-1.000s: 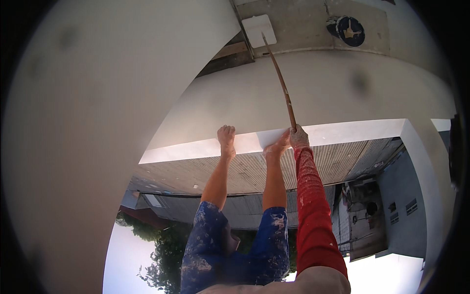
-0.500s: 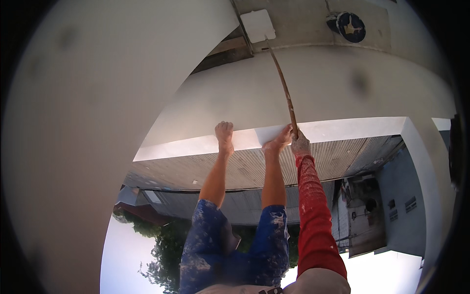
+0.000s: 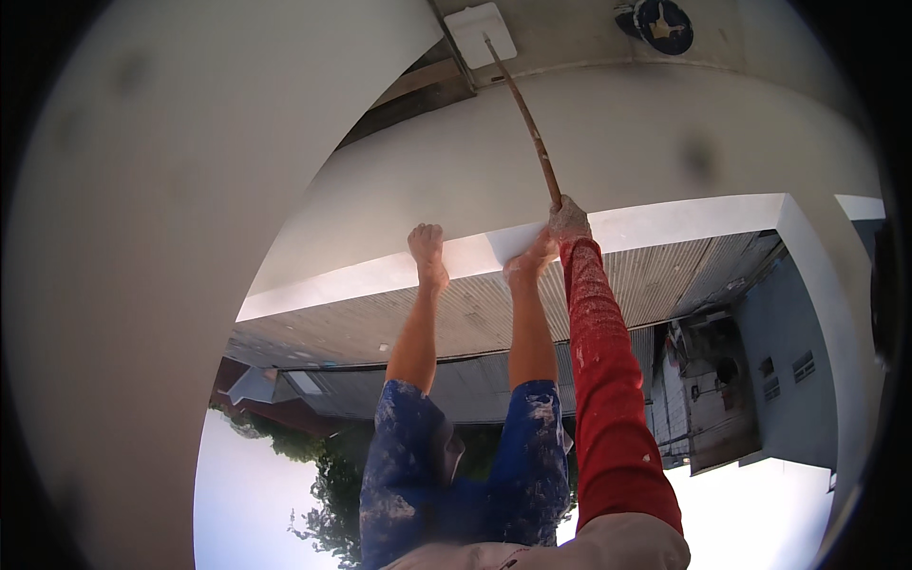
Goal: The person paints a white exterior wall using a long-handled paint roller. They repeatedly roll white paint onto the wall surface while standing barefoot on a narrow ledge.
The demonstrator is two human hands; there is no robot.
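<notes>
My right hand [image 3: 570, 220], dusted with pale specks, is closed round the near end of a brown wooden pole [image 3: 534, 133]. The pole reaches away from me, and its far tip overlaps a white rectangular tray or board [image 3: 464, 33]; whether it touches cannot be told. A speckled red sleeve covers my right arm. My bare right foot [image 3: 532, 258] is close beside the hand, on a pale ledge [image 3: 655, 220]. My left foot [image 3: 427, 252] is on the same ledge further left. My left hand is out of view.
A dark round bucket [image 3: 686, 43] with a pale star-shaped patch stands at the far right. A large pale wall [image 3: 171, 237] fills the left side. Behind the ledge, toward me, lie a corrugated roof [image 3: 532, 309], trees [image 3: 332, 484] and a blue-grey building wall [image 3: 793, 313].
My right hand has moved forward, away from me, pushing the pole further over the white tray or board. The whole view has shifted slightly. My feet stay on the ledge.
</notes>
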